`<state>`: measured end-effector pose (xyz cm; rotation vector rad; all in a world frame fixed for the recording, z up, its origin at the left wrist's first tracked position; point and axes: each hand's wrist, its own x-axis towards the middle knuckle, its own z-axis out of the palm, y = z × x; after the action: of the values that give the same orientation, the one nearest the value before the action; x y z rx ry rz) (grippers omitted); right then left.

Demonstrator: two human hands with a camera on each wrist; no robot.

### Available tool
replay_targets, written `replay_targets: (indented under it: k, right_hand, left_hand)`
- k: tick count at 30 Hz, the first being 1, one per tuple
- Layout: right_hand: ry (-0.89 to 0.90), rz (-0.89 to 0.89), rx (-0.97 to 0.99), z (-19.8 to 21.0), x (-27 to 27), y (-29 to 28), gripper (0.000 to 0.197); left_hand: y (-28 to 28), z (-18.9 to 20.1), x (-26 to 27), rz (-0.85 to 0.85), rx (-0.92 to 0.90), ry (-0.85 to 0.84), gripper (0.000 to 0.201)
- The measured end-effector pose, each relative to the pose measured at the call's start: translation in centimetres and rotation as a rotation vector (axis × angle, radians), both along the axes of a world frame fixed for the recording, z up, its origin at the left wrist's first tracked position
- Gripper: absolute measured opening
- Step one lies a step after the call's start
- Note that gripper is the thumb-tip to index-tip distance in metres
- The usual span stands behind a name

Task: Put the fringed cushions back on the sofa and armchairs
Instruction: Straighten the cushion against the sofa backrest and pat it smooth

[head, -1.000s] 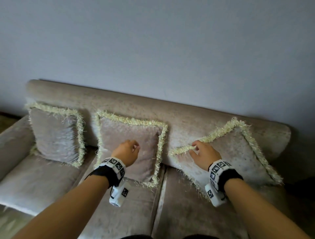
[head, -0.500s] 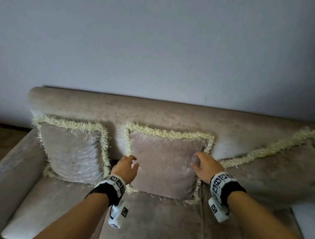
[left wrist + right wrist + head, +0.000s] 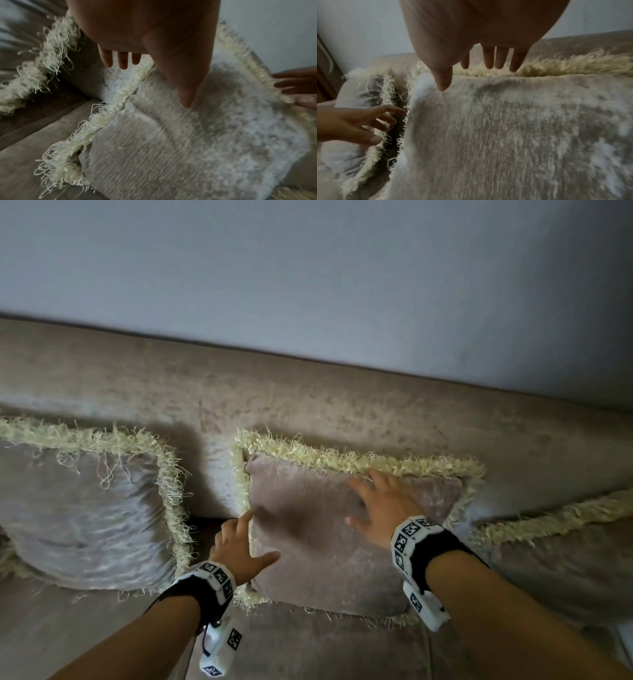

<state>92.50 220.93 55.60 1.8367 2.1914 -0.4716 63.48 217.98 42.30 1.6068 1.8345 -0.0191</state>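
The middle cushion (image 3: 342, 529) is leaning upright against the sofa (image 3: 308, 405) backrest, between two other fringed cushions. The left hand (image 3: 239, 546), fingers spread and holding nothing, is touching its left fringed edge. The right hand (image 3: 380, 505), flat and open, is pressing its face near the top fringe, so the cushion is lying directly ahead between both hands.

So it's a beige velvety sofa (image 3: 342, 409) against a plain wall, three fringed cushions propped on its seat: the middle cushion (image 3: 318, 546) under both hands, the left cushion (image 3: 85, 508) just beside it, another cushion (image 3: 561, 559) off right, partly cut off.
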Motion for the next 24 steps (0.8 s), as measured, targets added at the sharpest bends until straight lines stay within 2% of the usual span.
replay_targets:
  k: [5, 10, 15, 18, 21, 22, 23, 24]
  right_hand:
    - [-0.184, 0.065, 0.073, -5.6, 1.3, 3.0, 0.105]
    - [-0.212, 0.085, 0.242, -9.3, 2.3, 2.9, 0.105]
    - [-0.174, 0.094, 0.454, -11.5, 2.5, 1.3, 0.100]
    - [-0.165, 0.096, 0.475, -10.8, 2.4, 0.1, 0.099]
    - [-0.137, 0.081, 0.485, -10.2, 2.7, -0.4, 0.099]
    - [-0.117, 0.055, 0.477, -9.3, 3.6, -0.9, 0.099]
    - [-0.090, 0.013, 0.487, -6.0, 5.2, -2.8, 0.100]
    - [-0.072, -0.003, 0.508, -5.7, 6.2, -3.0, 0.101]
  left_hand:
    - [1.4, -5.2, 1.0, 0.075, 0.059, -0.166, 0.140]
    - [1.7, -9.1, 2.1, 0.151, 0.094, -0.403, 0.159]
    - [1.2, -11.7, 3.8, 0.196, 0.219, -0.570, 0.147]
    - [-0.1, -11.4, 3.7, 0.164, 0.220, -0.632, 0.139]
    - [-0.6, -9.7, 3.2, 0.120, 0.137, -0.643, 0.129]
    - [-0.9, -8.4, 3.3, 0.113, 0.147, -0.631, 0.127]
    - [-1.8, -4.9, 3.9, 0.096, 0.176, -0.617, 0.126]
    - [-1.5, -4.0, 3.8, 0.053, 0.221, -0.609, 0.127]
